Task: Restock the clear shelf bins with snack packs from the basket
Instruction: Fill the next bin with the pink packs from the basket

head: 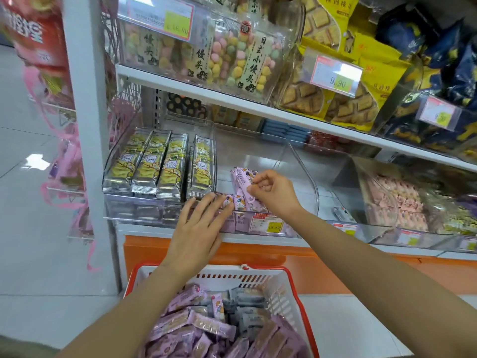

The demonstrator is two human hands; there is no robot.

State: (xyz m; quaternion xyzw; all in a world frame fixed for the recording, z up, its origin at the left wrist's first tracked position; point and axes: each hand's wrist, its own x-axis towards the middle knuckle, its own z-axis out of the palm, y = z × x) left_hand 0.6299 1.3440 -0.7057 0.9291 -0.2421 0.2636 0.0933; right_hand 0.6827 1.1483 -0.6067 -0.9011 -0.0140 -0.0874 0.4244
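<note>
A clear shelf bin (307, 174) on the lower shelf holds a few purple snack packs (242, 179) standing at its front left. My right hand (273, 195) pinches the top edge of one of these packs inside the bin. My left hand (198, 228) lies with straight fingers over the bin's front lip, its fingertips touching a purple pack (229, 200) lying low at the front. Below, a white basket with a red rim (291, 282) is heaped with several more purple packs (206, 326).
To the left, a neighbouring clear bin (134, 213) holds several yellow-and-silver packs (160, 166). Pink packs fill a bin (395, 202) on the right. The upper shelf (232, 102) carries bins of coloured balls and yellow biscuit bags. A white upright post (87, 99) stands at left.
</note>
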